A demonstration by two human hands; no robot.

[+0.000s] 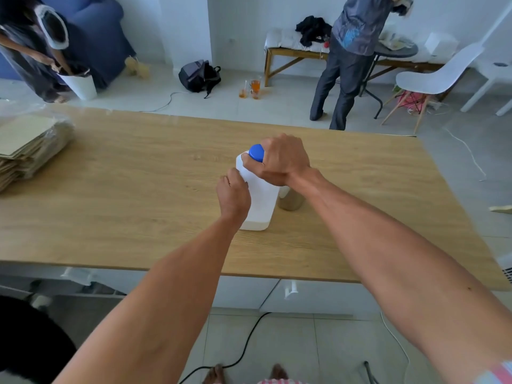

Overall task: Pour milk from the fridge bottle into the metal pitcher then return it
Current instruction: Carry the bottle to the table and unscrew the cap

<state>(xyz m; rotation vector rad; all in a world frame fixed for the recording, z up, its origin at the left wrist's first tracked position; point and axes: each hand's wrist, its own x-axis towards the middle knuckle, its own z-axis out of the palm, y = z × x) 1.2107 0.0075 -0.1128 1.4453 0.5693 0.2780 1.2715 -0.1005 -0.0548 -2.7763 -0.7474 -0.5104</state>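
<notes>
A white plastic milk bottle (261,202) stands upright on the wooden table (138,195). Its blue cap (256,152) is on the neck. My right hand (281,159) curls over the cap from the right and grips it. My left hand (234,194) holds the bottle's left side at mid height. Just behind and right of the bottle stands the metal pitcher (291,200), mostly hidden by the bottle and my right wrist.
A stack of flat cardboard in plastic wrap (27,148) lies at the table's left edge. Beyond the table, a person (349,56) stands by a bench, another person (36,48) bends over a white bin, and a white chair (435,79) stands at right.
</notes>
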